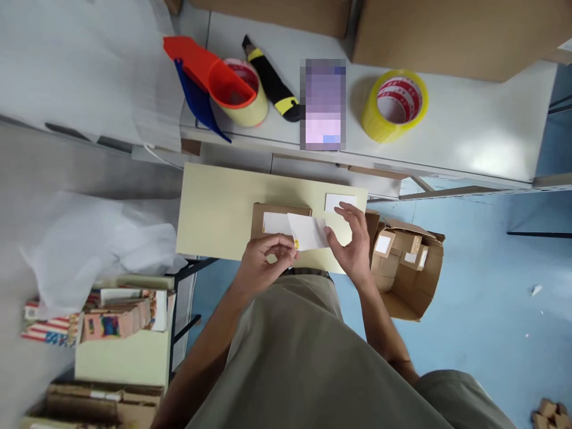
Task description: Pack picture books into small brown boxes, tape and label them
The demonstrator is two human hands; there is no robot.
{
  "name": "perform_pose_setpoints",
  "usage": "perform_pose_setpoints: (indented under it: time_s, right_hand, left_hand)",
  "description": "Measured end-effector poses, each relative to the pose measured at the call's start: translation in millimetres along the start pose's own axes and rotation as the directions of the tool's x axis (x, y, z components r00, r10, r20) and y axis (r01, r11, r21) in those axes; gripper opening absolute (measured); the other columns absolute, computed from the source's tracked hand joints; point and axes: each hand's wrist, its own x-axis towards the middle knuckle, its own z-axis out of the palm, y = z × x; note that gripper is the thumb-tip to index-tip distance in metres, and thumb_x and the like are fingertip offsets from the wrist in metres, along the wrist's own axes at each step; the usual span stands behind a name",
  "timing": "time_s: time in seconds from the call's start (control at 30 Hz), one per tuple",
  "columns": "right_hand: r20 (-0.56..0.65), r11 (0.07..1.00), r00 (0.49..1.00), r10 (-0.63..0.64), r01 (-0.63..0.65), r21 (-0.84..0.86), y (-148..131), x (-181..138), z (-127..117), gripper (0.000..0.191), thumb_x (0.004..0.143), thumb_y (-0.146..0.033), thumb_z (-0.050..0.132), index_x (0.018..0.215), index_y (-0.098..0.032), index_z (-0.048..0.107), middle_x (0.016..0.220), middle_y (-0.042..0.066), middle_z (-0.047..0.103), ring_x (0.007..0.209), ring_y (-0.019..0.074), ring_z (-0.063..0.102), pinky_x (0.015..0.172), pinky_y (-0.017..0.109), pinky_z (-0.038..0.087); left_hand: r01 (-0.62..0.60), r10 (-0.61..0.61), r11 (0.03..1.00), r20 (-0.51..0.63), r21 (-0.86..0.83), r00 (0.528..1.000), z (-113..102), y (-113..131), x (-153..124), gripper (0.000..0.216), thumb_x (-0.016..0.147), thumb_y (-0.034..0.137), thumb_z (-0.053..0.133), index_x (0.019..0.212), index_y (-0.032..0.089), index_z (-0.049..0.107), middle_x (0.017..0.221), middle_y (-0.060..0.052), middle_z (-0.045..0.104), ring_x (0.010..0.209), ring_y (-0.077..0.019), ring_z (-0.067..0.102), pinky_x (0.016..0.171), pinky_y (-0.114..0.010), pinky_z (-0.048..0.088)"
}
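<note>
Head view: a white label point(308, 231), long axis running left to right, spans between the left hand point(268, 259), pinching its yellow-marked corner, and the open right hand point(352, 241), its thumb perhaps touching, above a pale table point(218, 208) carrying a cardboard box point(258, 221), blue floor point(482, 256) rightward.

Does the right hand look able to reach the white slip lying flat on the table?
Likely yes: the right hand looks open, its fingers close by the white slip, and nothing visible blocks the way.
</note>
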Motion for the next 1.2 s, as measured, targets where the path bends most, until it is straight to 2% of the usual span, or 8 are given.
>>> perform_pose_setpoints:
  time_s: [0.1, 0.17, 0.23, 0.43, 0.73, 0.97, 1.1, 1.2]
  right_hand:
    - [0.063, 0.987, 0.985, -0.160, 0.160, 0.007, -33.2, -14.5, -14.3, 0.019, 0.108, -0.033, 0.070, 0.126, -0.031, 0.076, 0.131, 0.009, 0.078, 0.127, 0.0290, 0.074, 0.108, 0.053, 0.064]
    - [0.137, 0.972, 0.966, -0.221, 0.207, 0.108, -49.8, -24.6, -20.8, 0.013, 0.108, -0.027, 0.070, 0.118, -0.031, 0.078, 0.116, 0.005, 0.081, 0.111, 0.0249, 0.078, 0.100, 0.047, 0.067]
    - [0.188, 0.960, 0.950, -0.251, 0.220, 0.171, -60.3, -34.7, -24.4, 0.011, 0.108, -0.026, 0.071, 0.113, -0.031, 0.080, 0.109, 0.004, 0.082, 0.105, 0.0230, 0.079, 0.096, 0.043, 0.067]
    - [0.224, 0.969, 0.951, -0.211, 0.174, 0.174, -73.3, -63.6, -31.2, 0.011, 0.107, -0.032, 0.074, 0.115, -0.032, 0.082, 0.109, 0.004, 0.081, 0.108, 0.0245, 0.079, 0.099, 0.047, 0.068]
    - [0.154, 0.978, 0.967, -0.204, 0.194, 0.081, -95.2, -96.6, -27.6, 0.007, 0.107, -0.033, 0.075, 0.112, -0.031, 0.080, 0.107, 0.003, 0.081, 0.104, 0.0231, 0.078, 0.092, 0.043, 0.068]
    - [0.051, 0.989, 0.989, -0.141, 0.143, -0.034, -125.0, -112.2, 11.0, 0.008, 0.108, -0.033, 0.072, 0.107, -0.029, 0.079, 0.103, 0.004, 0.080, 0.098, 0.0224, 0.077, 0.085, 0.041, 0.067]
    - [0.015, 0.990, 0.992, -0.125, 0.125, -0.062, -149.7, -110.5, 48.6, 0.010, 0.108, -0.031, 0.069, 0.101, -0.028, 0.076, 0.097, 0.003, 0.078, 0.091, 0.0203, 0.075, 0.078, 0.038, 0.064]
    - [0.013, 0.994, 0.997, -0.078, 0.079, -0.080, -169.5, -107.9, 81.4, 0.013, 0.108, -0.032, 0.069, 0.097, -0.027, 0.074, 0.094, 0.002, 0.077, 0.086, 0.0195, 0.073, 0.076, 0.037, 0.062]
  left_hand:
    - [-0.033, 0.033, 0.999, 0.002, 0.004, 0.999, 8.2, 7.3, -10.1, 0.019, 0.090, 0.034, 0.080, 0.082, 0.020, 0.071, 0.078, -0.004, 0.078, 0.065, -0.0166, 0.072, 0.065, -0.029, 0.060]
    - [-0.056, 0.056, 0.998, 0.003, 0.014, 0.998, 13.0, 10.4, -17.6, 0.018, 0.091, 0.035, 0.078, 0.083, 0.020, 0.071, 0.078, -0.004, 0.077, 0.065, -0.0162, 0.072, 0.065, -0.029, 0.060]
    - [-0.090, 0.090, 0.995, 0.005, 0.036, 0.996, 16.7, 12.4, -25.6, 0.019, 0.091, 0.036, 0.077, 0.084, 0.020, 0.072, 0.075, -0.003, 0.076, 0.064, -0.0155, 0.070, 0.065, -0.028, 0.059]
    - [-0.199, 0.196, 0.978, 0.060, 0.061, 0.979, 21.6, 17.3, -48.8, 0.017, 0.095, 0.033, 0.073, 0.085, 0.019, 0.073, 0.073, -0.001, 0.074, 0.063, -0.0132, 0.068, 0.065, -0.026, 0.056]
    - [-0.285, 0.266, 0.954, 0.171, 0.096, 0.949, 9.6, 14.6, -65.5, 0.018, 0.097, 0.033, 0.074, 0.084, 0.020, 0.074, 0.073, 0.000, 0.073, 0.063, -0.0124, 0.066, 0.064, -0.024, 0.055]
    - [-0.422, 0.387, 0.902, 0.258, 0.095, 0.885, -28.6, 10.6, -65.2, 0.012, 0.095, 0.027, 0.071, 0.086, 0.021, 0.076, 0.074, 0.001, 0.073, 0.063, -0.0121, 0.064, 0.065, -0.024, 0.054]
    - [-0.437, 0.404, 0.897, 0.280, 0.065, 0.871, -71.4, 4.2, -68.1, 0.012, 0.095, 0.027, 0.072, 0.085, 0.021, 0.074, 0.074, 0.002, 0.073, 0.062, -0.0113, 0.063, 0.063, -0.023, 0.053]
    - [-0.406, 0.377, 0.912, 0.276, 0.054, 0.884, -111.2, -9.7, -69.0, 0.013, 0.094, 0.028, 0.072, 0.083, 0.021, 0.072, 0.073, 0.002, 0.072, 0.061, -0.0113, 0.062, 0.062, -0.023, 0.052]
